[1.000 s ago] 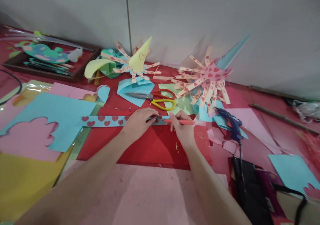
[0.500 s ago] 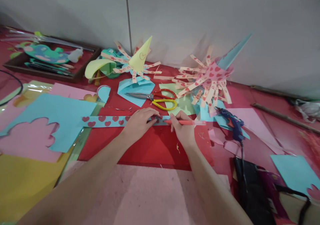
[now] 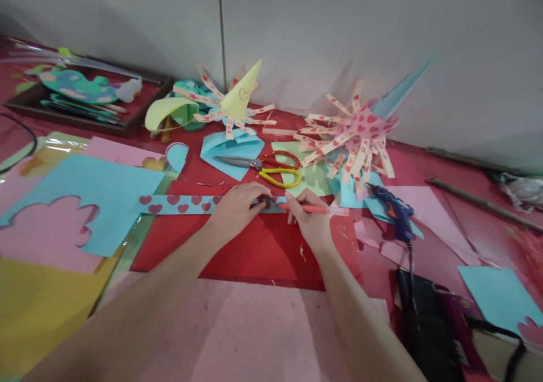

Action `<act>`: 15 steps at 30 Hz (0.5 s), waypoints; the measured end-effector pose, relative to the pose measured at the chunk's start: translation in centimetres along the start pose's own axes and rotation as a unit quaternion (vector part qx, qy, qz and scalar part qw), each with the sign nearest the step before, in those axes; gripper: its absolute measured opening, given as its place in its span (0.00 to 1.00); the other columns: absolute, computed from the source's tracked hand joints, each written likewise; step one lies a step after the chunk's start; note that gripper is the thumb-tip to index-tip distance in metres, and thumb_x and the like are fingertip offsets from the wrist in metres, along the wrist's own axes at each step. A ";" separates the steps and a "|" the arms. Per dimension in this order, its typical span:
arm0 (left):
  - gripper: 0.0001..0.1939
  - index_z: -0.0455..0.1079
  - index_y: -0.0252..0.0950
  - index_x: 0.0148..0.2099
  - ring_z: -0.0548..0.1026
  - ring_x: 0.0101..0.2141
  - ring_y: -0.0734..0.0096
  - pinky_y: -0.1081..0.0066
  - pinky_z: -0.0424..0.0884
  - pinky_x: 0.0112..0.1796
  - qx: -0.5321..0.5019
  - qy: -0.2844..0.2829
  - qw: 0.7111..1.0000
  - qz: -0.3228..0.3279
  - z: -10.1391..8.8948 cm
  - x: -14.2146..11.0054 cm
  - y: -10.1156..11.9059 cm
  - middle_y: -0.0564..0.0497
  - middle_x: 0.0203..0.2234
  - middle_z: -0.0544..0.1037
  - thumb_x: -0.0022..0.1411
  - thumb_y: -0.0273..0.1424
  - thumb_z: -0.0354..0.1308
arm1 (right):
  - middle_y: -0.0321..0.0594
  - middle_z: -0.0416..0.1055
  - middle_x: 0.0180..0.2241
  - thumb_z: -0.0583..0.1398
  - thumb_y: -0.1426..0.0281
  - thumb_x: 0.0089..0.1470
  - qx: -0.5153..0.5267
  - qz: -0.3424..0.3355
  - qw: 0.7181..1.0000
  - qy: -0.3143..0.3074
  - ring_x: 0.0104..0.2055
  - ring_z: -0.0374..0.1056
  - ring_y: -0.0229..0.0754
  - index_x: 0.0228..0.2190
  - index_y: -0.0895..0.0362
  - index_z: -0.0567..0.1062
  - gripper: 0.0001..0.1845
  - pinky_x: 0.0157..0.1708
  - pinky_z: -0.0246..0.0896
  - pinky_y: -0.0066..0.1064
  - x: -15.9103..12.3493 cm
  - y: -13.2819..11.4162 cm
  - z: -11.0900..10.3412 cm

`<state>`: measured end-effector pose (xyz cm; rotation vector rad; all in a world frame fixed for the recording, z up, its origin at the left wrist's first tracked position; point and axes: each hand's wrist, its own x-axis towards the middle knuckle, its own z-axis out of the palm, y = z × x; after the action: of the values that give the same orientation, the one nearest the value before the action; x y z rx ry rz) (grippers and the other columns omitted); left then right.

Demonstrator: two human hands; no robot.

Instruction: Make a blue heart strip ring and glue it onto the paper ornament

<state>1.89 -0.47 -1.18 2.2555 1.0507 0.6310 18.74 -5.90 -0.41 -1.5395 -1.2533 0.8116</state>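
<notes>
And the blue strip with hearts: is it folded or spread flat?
Spread flat, as far as shows: the blue strip lies in a straight band, without visible folds; the left hand covers part.

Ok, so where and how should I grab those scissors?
Probably best by the red handle and yellow handle, coming from the near right: the scissors lie flat, blades pointing left, looped handles just beyond the right hand.

Bare left hand (image 3: 237,207) masks part of the light-blue, heart-dotted paper strip (image 3: 180,204), yellow paper sheet (image 3: 46,308) runs out at left
</notes>
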 end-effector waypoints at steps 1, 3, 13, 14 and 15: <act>0.09 0.68 0.38 0.44 0.72 0.44 0.68 0.64 0.66 0.47 0.001 0.000 1.000 0.000 0.0 0.0 0.0 0.51 0.42 0.75 0.60 0.25 0.53 | 0.28 0.62 0.11 0.59 0.61 0.53 -0.002 0.000 1.000 0.000 0.16 0.57 0.32 0.16 0.55 0.61 0.19 0.22 0.54 0.26 0.0 0.0 0.0; 0.09 0.68 0.38 0.43 0.72 0.44 0.69 0.64 0.67 0.47 0.000 0.001 1.000 0.000 0.0 0.0 0.0 0.52 0.41 0.75 0.60 0.25 0.53 | 0.28 0.61 0.10 0.59 0.62 0.53 -0.004 -0.002 1.000 0.000 0.15 0.57 0.32 0.16 0.54 0.61 0.20 0.22 0.54 0.26 0.1 0.1 -0.1; 0.08 0.68 0.38 0.43 0.72 0.44 0.69 0.65 0.67 0.47 0.001 -0.003 1.000 -0.006 -0.1 0.0 0.2 0.52 0.41 0.75 0.60 0.25 0.53 | 0.26 0.56 0.09 0.57 0.67 0.52 -0.009 -0.003 1.000 0.020 0.13 0.53 0.31 0.14 0.54 0.56 0.20 0.18 0.51 0.24 0.2 -0.2 0.0; 0.08 0.68 0.38 0.43 0.72 0.44 0.69 0.65 0.66 0.47 0.001 -0.004 1.000 -0.006 -0.2 0.0 0.2 0.52 0.41 0.75 0.60 0.25 0.53 | 0.26 0.56 0.09 0.57 0.68 0.51 -0.009 -0.003 1.000 0.022 0.13 0.53 0.31 0.14 0.54 0.56 0.20 0.17 0.50 0.24 0.2 -0.2 0.0; 0.08 0.68 0.38 0.43 0.72 0.44 0.68 0.64 0.66 0.47 0.002 -0.004 1.000 -0.006 -0.2 0.0 0.3 0.52 0.41 0.75 0.60 0.25 0.53 | 0.26 0.56 0.09 0.57 0.68 0.51 -0.009 -0.004 1.000 0.022 0.13 0.53 0.31 0.14 0.54 0.56 0.20 0.17 0.50 0.24 0.2 -0.2 0.0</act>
<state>1.93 -0.54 -0.85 2.2507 1.0612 0.6142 18.70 -5.74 -0.25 -1.5576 -1.2367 0.7604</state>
